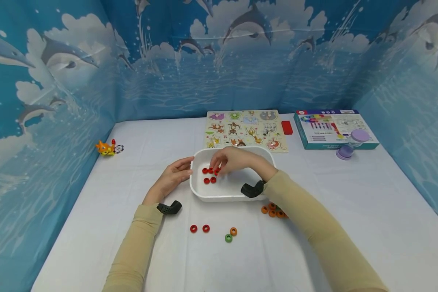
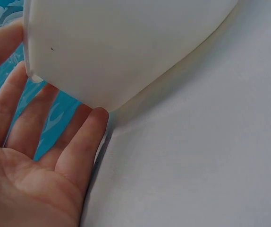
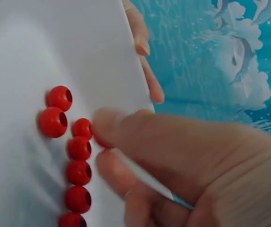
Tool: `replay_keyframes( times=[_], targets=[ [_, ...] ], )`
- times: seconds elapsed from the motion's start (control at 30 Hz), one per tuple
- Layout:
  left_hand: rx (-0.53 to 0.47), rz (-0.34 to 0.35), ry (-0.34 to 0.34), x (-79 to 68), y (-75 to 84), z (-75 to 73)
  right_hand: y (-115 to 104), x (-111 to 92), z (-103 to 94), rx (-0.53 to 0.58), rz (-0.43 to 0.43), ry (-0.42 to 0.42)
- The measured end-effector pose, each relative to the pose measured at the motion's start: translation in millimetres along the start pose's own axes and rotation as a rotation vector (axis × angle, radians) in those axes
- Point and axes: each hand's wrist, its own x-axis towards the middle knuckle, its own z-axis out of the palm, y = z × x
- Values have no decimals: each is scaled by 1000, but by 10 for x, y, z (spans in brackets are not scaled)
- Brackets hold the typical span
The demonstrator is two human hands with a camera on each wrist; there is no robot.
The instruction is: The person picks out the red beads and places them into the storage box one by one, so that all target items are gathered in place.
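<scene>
A white tray (image 1: 233,199) holds several red beads (image 1: 206,181) at its left end. My right hand (image 1: 231,159) reaches into it over those beads. In the right wrist view, the thumb (image 3: 126,130) and a finger pinch a red bead (image 3: 102,141), mostly covered by the thumb. Beside it, other red beads (image 3: 79,172) lie in a row, with two more off to one side. Against the tray's left end, my left hand (image 1: 172,178) touches the outer wall and rim with fairly straight, spread fingers, as the left wrist view shows.
Two red beads (image 1: 199,228), an orange bead (image 1: 233,231) and a green bead (image 1: 228,238) lie before the tray. Several orange beads (image 1: 272,213) cluster by the right sleeve. Behind stand an animal puzzle board (image 1: 246,129), a red block (image 1: 286,127) and a box (image 1: 336,127); a small toy (image 1: 105,148) sits left.
</scene>
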Motion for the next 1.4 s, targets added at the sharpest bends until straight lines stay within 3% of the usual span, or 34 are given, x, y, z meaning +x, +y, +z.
replay_keyframes(
  times=[0.1, 0.4, 0.63, 0.73, 0.87, 1.07, 1.23, 1.4],
  targets=[
    [-6, -11, 4, -3, 6, 7, 107, 83, 34, -11, 48, -47],
    [-3, -9, 5, -5, 10, 7, 187, 165, 92, -83, 52, -87],
    [7, -14, 13, 5, -3, 12, 134, 128, 35, -25, 74, -78],
    [6, -15, 13, 4, -2, 8, -4, 21, -35, -40, 31, -29],
    [1, -17, 12, 1, -1, -1, -226, -190, -6, -56, -93, 39],
    [-7, -7, 11, -3, 6, -6, -410, -493, 460, -22, -227, 8],
    [-19, -14, 10, 5, 0, -11, -383, -618, 940, -4, -257, -38],
    [-17, -13, 14, 9, -8, -2, -264, -622, 1277, -72, -241, 31]
  ],
)
